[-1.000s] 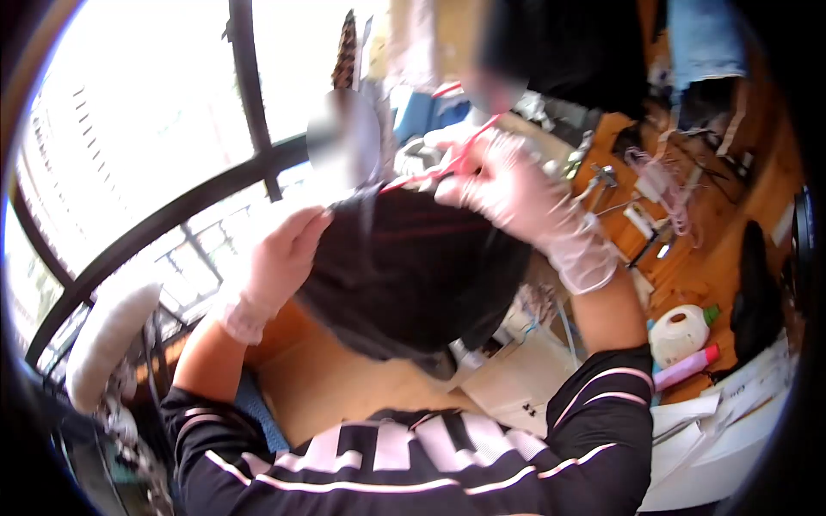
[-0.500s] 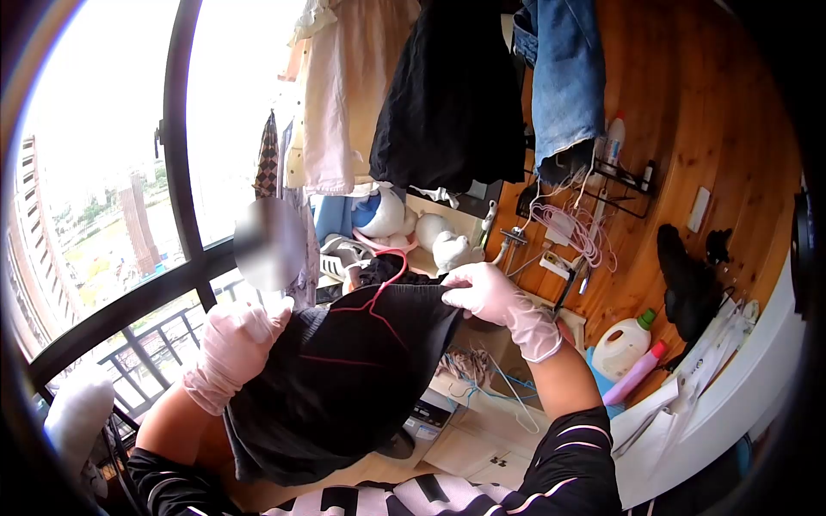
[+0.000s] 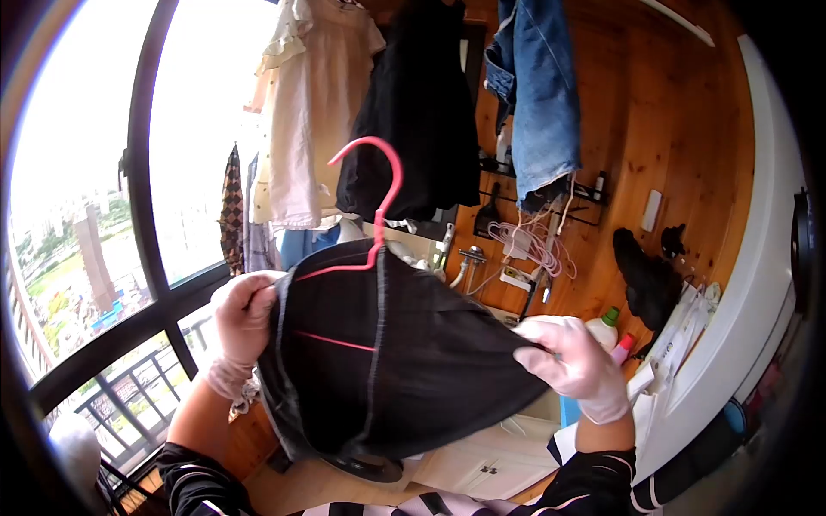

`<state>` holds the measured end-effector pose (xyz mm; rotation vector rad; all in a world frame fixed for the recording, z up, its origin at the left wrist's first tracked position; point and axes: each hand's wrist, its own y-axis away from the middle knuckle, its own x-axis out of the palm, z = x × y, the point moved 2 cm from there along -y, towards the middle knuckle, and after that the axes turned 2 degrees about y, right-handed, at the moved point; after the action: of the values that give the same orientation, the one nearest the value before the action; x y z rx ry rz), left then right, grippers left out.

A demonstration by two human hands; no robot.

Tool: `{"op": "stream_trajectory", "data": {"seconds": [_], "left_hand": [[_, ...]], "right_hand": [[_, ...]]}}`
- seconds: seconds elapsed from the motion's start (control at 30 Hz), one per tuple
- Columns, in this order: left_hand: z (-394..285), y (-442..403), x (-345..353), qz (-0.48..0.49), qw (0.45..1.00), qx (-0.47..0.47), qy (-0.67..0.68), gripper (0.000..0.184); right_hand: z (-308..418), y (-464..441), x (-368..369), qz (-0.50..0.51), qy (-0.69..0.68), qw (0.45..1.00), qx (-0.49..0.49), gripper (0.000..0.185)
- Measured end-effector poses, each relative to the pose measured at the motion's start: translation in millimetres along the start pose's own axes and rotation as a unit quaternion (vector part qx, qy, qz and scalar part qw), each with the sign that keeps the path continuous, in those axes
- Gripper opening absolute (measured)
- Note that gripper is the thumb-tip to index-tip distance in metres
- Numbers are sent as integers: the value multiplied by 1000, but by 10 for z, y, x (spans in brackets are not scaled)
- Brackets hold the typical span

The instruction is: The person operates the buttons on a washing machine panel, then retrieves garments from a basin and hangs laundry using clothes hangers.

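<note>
A black garment (image 3: pixel 447 361) is stretched between my two gloved hands. My left hand (image 3: pixel 244 320) pinches its left edge, fingers closed. Its right corner is gripped by my right hand (image 3: pixel 568 359), with the fingers pressed together. A pink hanger (image 3: pixel 391 185) sits inside the garment; its hook stands up above the top edge, and part of its shoulder and lower bar show against the dark cloth. Neither hand touches the hook.
Hanging ahead are a light dress (image 3: pixel 297 129), a black garment (image 3: pixel 422 112) and blue jeans (image 3: pixel 546 103). Pink hangers (image 3: pixel 538 249) hang on the wooden wall. A window (image 3: pixel 77 198) is at left, bottles (image 3: pixel 605 327) at right.
The view has tilted up. The garment has swung right and spread wider, my right hand has moved right and down, and the hanger hook now stands upright and clear.
</note>
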<state>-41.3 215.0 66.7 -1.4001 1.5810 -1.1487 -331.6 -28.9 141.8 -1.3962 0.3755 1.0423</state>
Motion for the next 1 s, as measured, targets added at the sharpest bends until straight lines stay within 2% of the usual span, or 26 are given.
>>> {"op": "stream_trajectory", "data": {"seconds": [0.07,0.13,0.2,0.27,0.33,0.37,0.4,0.43,0.47,0.5,0.53,0.57,0.6,0.63,0.67,0.73,0.83,0.87,0.9,0.93,1.0], "left_hand": [[-13,-85,342,28,999,29,32,7],[-305,-177,727,80,992,88,51,7],[-468,-173,1108,162,973,123,105,16],[-622,-183,1421,240,948,88,192,27],[-582,-129,1681,258,932,79,243,34],[-493,-91,1810,279,923,80,253,35],[-422,-39,1900,314,904,42,287,30],[-403,6,1971,359,879,-24,313,28],[-388,41,2044,403,847,-88,335,25],[-346,58,2112,424,840,-79,329,19],[-285,98,2198,449,832,-69,319,16],[-318,103,2240,462,823,-68,325,16],[-350,103,2273,473,814,-67,329,15],[-350,107,2320,474,815,-44,332,15],[-377,95,2339,475,815,-32,329,15],[-349,120,2377,477,817,-63,317,11],[-297,61,2371,480,831,-24,281,11],[-291,21,2340,485,839,-23,247,11],[-294,-28,2299,454,861,22,229,11],[-188,-25,2318,447,863,-10,234,11],[-213,-132,2203,417,888,-27,191,11]], "right_hand": [[322,219,-249,-26,3,994,111,22],[501,489,-485,-117,145,974,129,20],[652,872,-641,-274,213,919,185,19],[850,1202,-904,-359,225,876,232,20],[1033,1538,-1164,-432,275,827,233,18],[1125,1666,-1351,-425,284,819,261,17],[1220,1666,-1486,-419,291,811,288,16],[1279,1568,-1569,-425,346,790,275,12],[1334,1454,-1721,-401,358,778,325,10],[1299,1328,-1810,-420,400,762,287,9],[1313,1214,-2034,-339,410,777,336,9],[1213,960,-2016,-398,426,773,251,12],[1142,806,-2153,-403,420,774,249,14],[1044,670,-2335,-391,419,784,238,16],[954,519,-2522,-387,434,771,257,18],[686,194,-2860,-419,459,755,209,21],[201,-292,-3508,-478,484,715,162,23],[124,-479,-3615,-491,506,683,189,25],[29,-648,-3767,-479,522,676,204,28],[-51,-789,-3849,-480,568,633,215,30],[-151,-1108,-3926,-488,577,595,272,32]]}}
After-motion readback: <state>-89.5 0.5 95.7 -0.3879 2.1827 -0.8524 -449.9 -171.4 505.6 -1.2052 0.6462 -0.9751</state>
